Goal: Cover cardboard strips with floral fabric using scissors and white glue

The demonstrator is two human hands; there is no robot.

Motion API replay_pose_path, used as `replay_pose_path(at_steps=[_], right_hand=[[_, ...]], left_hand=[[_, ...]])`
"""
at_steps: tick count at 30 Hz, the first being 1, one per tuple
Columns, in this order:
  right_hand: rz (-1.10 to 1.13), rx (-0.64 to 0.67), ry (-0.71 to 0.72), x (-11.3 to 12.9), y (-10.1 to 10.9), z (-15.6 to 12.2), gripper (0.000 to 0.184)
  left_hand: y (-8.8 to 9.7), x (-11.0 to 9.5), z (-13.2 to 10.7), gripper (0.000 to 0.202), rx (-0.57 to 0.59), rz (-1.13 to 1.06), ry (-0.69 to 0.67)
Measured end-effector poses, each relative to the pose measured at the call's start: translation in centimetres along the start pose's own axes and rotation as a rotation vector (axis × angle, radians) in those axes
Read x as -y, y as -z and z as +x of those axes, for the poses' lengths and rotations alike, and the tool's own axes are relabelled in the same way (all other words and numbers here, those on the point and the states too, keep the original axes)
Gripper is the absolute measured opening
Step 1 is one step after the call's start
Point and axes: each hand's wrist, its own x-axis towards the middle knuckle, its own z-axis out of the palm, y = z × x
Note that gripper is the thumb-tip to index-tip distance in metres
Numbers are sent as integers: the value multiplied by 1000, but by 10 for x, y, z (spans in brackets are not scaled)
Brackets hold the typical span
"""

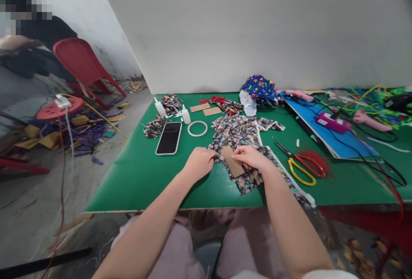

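Observation:
My left hand (pixel 200 162) is curled shut, pinching the left edge of a dark floral fabric piece (pixel 240 135) that lies on the green table (pixel 144 176). My right hand (pixel 252 157) is closed too, its fingers gripping a small brown cardboard rectangle (pixel 232 162) that rests on the fabric. The two hands sit close together over the cloth's near end, a little back from the table's front edge.
A black phone (pixel 169 138), a white ring (pixel 197 128) and two small glue bottles (pixel 186 114) lie to the left. Yellow-handled scissors (pixel 301 169), red thread, a blue mat (pixel 334 135) and cables lie right. A white board (pixel 257 38) walls the back. A red chair (pixel 82 66) stands on the littered floor.

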Motion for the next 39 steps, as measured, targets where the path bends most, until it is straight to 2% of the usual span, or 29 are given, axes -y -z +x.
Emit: replay_pose_path(at_steps=[2,6,9,12,15,20,25,27,29,31,33,36,39], right_hand=[[32,50,-4,-7,3,-11,17],[74,110,4,-19,7,-25,22],[79,116,5,-22,8,-29,23],[108,114,-5,-22,9,-31,21],[147,87,-22,-23,10,-32,18],[197,7,-74,-24,12,-33,15],[232,-45,-88,-17,15,-41,15],[276,-110,-56,-8,19,-45,17],[332,-187,7,7,24,-46,19],[359,-239,82,25,26,-38,20],[340,-271,126,40,23,-20,18],[262,-230,113,48,8,14,15],[188,-207,62,39,-10,41,13]], left_hand=[[5,5,12,35,-1,-17,6],[6,16,57,43,-37,-4,19],[-10,16,84,35,10,19,-58],[-28,16,92,33,35,74,-113],[-35,26,89,37,24,142,-95],[-27,46,83,37,6,226,-52],[-15,36,65,39,-69,265,-13],[-12,29,53,40,-86,241,-44],[-13,23,41,43,-1,177,-122],[-14,22,30,46,79,129,-143],[-15,25,23,48,92,87,-115],[-10,35,16,46,-40,19,9],[-1,44,11,40,-225,-10,174]])
